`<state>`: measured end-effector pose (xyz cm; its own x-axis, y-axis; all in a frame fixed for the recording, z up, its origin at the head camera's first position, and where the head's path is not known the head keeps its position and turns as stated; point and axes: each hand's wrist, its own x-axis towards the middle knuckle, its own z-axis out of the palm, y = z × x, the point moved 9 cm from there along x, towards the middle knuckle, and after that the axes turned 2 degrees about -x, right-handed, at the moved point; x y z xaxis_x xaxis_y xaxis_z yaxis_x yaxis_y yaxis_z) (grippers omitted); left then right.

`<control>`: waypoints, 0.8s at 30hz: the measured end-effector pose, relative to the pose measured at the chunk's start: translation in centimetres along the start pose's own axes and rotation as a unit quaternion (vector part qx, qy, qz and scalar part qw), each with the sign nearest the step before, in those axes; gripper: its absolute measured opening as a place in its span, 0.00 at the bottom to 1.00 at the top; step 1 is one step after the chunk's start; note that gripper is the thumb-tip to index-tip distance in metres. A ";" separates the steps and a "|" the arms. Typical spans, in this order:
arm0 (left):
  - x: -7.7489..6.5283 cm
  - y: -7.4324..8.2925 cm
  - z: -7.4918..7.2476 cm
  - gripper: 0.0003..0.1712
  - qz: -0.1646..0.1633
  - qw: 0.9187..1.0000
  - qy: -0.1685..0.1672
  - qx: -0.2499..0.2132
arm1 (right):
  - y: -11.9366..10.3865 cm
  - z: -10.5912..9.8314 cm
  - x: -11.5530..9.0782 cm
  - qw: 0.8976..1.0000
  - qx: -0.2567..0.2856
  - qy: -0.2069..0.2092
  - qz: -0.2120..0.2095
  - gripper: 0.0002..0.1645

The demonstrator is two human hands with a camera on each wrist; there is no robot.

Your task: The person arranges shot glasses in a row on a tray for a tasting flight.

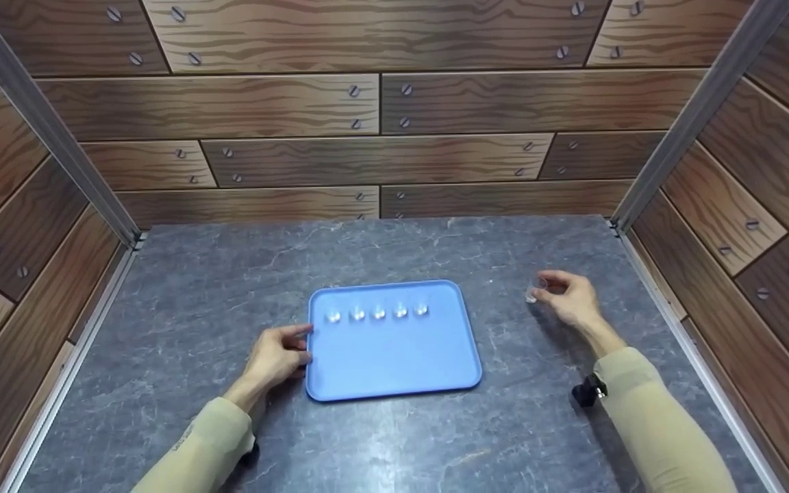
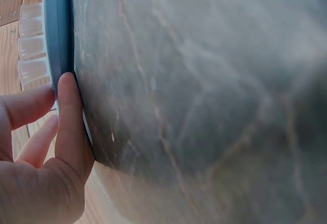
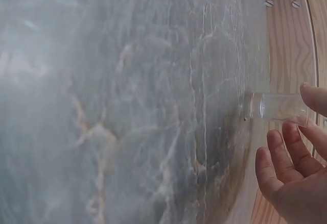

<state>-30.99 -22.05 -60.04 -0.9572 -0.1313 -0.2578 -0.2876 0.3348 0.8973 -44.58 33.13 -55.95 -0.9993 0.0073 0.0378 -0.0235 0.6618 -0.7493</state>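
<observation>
A blue tray (image 1: 394, 356) lies on the table. Along its far part stands a row of several small clear cups (image 1: 379, 313), also visible as frosted-looking cups (image 2: 33, 71) in the left wrist view. My left hand (image 1: 274, 356) is at the tray's left rim, fingertips touching the edge with fairly straight fingers; the rim (image 2: 57, 25) shows beside them in the left wrist view. To the right of the tray, my right hand (image 1: 570, 299) pinches another small clear cup (image 3: 281, 106) between thumb and fingers. The cup is upright, its base at or just above the tabletop; I cannot tell which.
The grey marbled table (image 1: 394, 445) is enclosed by wood-patterned walls (image 1: 367, 106) at the back and both sides. Metal rails (image 1: 696, 383) run along the side edges. A black device (image 1: 587, 392) is strapped at the right wrist.
</observation>
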 end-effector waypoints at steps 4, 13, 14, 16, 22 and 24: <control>0.0 0.0 0.0 0.36 -0.001 1.000 -0.004 0.009 | 0.2 0.1 -0.2 1.000 0.001 -0.006 0.006 0.29; -0.1 -0.2 0.0 0.36 -0.013 1.000 -0.003 0.008 | 0.0 0.1 -0.2 1.000 0.002 -0.002 0.005 0.28; -0.1 -0.1 0.0 0.36 -0.013 1.000 -0.004 0.009 | 0.0 0.1 -0.1 1.000 0.003 -0.001 0.005 0.27; -0.1 -0.1 0.0 0.36 -0.013 1.000 -0.003 0.010 | 0.1 0.1 -0.1 1.000 0.003 0.002 0.003 0.27; -0.2 0.0 -0.1 0.36 -0.006 1.000 -0.003 0.006 | -0.2 0.3 -0.4 1.000 0.002 0.009 0.002 0.27; -0.2 0.0 -0.1 0.36 -0.005 1.000 -0.003 0.005 | -0.5 0.4 -0.5 1.000 0.007 0.011 0.000 0.27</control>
<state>-30.84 -22.13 -59.97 -0.9546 -0.1285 -0.2688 -0.2971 0.3428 0.8912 -44.12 32.48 -55.87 -0.9984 0.0240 0.0521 -0.0240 0.6508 -0.7589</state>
